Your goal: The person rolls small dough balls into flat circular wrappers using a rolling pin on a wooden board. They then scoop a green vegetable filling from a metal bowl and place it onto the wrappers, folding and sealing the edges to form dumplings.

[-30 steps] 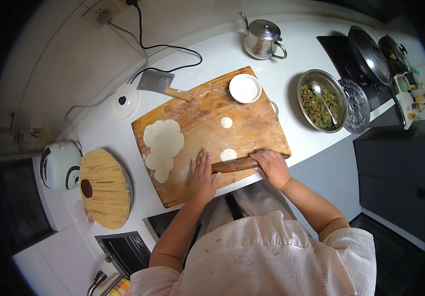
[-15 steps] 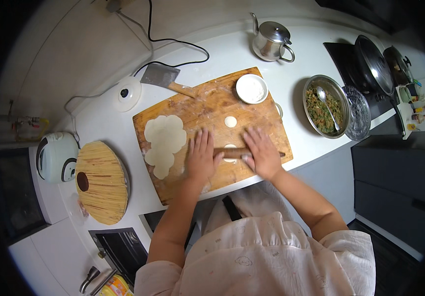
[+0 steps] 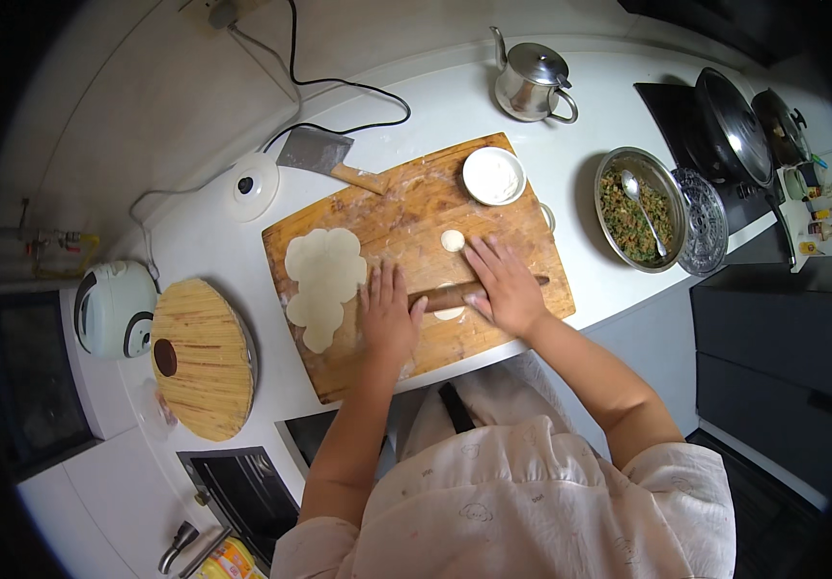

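A wooden rolling pin [image 3: 440,296] lies aslant on the floured cutting board [image 3: 404,207], its right end farther from me. Beneath it is a small dough round [image 3: 449,314], partly covered by the pin. My left hand [image 3: 389,311] rests flat over the pin's left end, fingers stretched forward. Over the right part lies my right hand [image 3: 507,285], open, with the palm on the wood and the thumb along its near side. A thicker dough piece [image 3: 452,241] sits just beyond, close to my right fingertips. Left of my left hand, several thin wrappers [image 3: 324,280] overlap in a patch.
A white bowl of flour [image 3: 494,177] stands on the board's far right corner, and a cleaver [image 3: 315,150] lies at its far edge. Right of the board is a metal bowl of green filling [image 3: 640,217] with a spoon. A kettle [image 3: 535,82] and straw lid [image 3: 204,359] flank the board.
The rolling pin has turned, its right end swinging away from me. My right hand has shifted slightly left and farther off, and my left hand a little nearer to me.
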Available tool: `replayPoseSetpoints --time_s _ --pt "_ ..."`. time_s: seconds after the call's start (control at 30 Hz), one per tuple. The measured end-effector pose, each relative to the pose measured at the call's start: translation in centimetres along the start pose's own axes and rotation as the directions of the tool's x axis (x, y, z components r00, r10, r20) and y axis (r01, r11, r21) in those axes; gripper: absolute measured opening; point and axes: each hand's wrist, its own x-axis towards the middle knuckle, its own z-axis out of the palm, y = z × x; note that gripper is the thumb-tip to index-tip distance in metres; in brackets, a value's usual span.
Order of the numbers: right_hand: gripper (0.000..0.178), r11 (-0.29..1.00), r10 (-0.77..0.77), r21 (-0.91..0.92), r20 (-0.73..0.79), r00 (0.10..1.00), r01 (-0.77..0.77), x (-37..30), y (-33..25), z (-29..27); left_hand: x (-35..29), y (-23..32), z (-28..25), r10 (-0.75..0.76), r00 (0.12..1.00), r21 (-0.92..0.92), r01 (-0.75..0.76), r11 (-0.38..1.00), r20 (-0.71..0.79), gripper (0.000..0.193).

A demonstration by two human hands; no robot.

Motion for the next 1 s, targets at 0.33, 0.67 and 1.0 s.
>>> replayPoseSetpoints --time_s 0.33,0.67,1.0 --pt "0.046 0.995 -0.059 0.078 0.018 0.998 0.057 -7.0 -0.8 0.7 -2.3 3.9 1.2 0.251 0.966 -0.268 -0.228 0.936 0.055 0.048" --pt "0.044 0.977 -0.214 -0.006 0.015 0.977 0.214 -2.5 2.2 -1.1 -6.5 2.0 2.1 0.151 0.987 -0.092 -0.146 0.985 0.049 0.077" --pt "0.068 0.994 -0.107 -0.015 -0.017 0.994 0.107 0.4 1.5 -0.6 -2.2 -0.1 0.7 0.168 0.985 0.062 -0.170 0.984 0.025 0.072"
